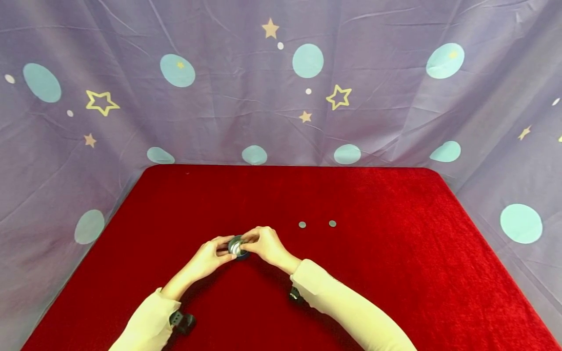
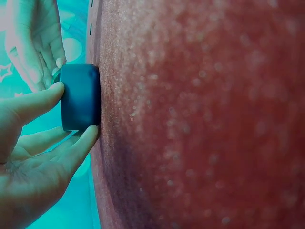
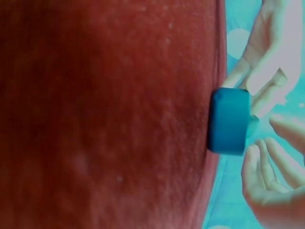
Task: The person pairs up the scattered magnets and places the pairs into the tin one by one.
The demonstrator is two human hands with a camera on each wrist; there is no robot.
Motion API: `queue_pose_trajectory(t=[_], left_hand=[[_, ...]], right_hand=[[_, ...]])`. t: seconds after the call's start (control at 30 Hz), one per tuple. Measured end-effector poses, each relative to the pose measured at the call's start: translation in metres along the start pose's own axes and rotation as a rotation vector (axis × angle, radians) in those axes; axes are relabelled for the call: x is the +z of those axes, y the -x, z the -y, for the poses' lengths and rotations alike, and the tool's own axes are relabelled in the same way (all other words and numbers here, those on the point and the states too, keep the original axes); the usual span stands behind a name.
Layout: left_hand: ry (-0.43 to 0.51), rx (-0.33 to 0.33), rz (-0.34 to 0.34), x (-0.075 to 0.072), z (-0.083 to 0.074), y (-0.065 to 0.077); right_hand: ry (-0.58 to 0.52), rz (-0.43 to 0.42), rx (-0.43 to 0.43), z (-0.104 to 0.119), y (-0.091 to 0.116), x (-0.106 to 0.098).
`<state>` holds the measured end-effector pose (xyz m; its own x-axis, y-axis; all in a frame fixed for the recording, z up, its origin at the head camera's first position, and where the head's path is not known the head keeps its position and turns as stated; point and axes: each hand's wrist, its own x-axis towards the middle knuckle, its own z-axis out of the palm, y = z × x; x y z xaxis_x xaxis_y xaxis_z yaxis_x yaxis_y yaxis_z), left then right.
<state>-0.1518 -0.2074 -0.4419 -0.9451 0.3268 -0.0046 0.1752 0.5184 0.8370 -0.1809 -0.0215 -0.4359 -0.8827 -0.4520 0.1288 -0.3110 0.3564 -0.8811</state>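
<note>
Pale-yellow cloth sleeves extend forward; the left hand grips a round dark-blue container; right hand beside it, grip unclear.

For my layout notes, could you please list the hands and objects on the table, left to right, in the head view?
Left hand, container, right hand, left disc, right disc.

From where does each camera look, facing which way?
Head: on the head, facing forward and down at the red table; left hand, right hand and sleeves show.
Left wrist: on that wrist, facing the blue container; both hands show.
Right wrist: on that wrist, facing its other side; both hands show.
Both wrist views share the container and table.
</note>
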Motion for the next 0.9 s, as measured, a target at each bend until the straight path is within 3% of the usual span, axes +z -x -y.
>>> queue_pose_trajectory(t=[0.2, 0.57, 0.77, 0.9], left_hand=[[-0.083, 0.018, -0.039, -0.001, 0.000, -0.001], [-0.208, 0.095, -0.118, -0.004, -0.015, 0.001], [-0.254, 0.098, -0.135, -0.004, -0.024, -0.001], [-0.279, 0.144, -0.152, -0.001, -0.032, -0.004]], right_hand=[[0.015, 0.052, -0.006, 0.002, 0.006, -0.014], [0.089, 0.121, -0.062, -0.001, 0.022, -0.049], [0.132, 0.123, -0.073, -0.007, 0.032, -0.068], [0.191, 0.101, -0.092, -0.012, 0.037, -0.078]])
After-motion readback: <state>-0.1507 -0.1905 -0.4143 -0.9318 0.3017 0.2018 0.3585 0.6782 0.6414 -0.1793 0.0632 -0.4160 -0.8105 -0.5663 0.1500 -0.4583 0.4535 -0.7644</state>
